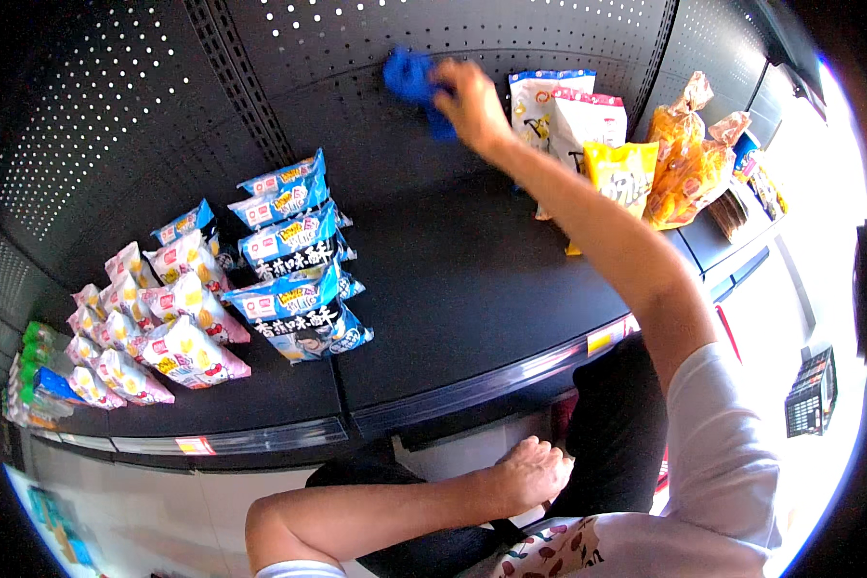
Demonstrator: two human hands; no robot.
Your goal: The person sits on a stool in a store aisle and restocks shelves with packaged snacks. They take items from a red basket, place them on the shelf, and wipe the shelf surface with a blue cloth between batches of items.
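My right hand point(472, 101) is stretched far forward, its fingers closed on a bunched blue cloth point(412, 77). The cloth lies against the black perforated back panel point(342, 72), above the shelf. Low in front of my body, my left hand point(535, 472) is curled into a fist beside my dark trouser leg, and nothing shows in it. Right of my reaching arm stand white snack bags point(588, 116) and a yellow bag point(618, 173); the forearm partly covers them. The black shelf board point(433, 260) stretches below the cloth.
Blue snack bags point(294, 308) stand in a row left of centre, with pink and white bags point(193, 352) further left. Clear bags of orange-brown food point(684, 169) sit at the right. A price rail point(491, 385) edges the shelf. A black crate point(811, 393) is at far right.
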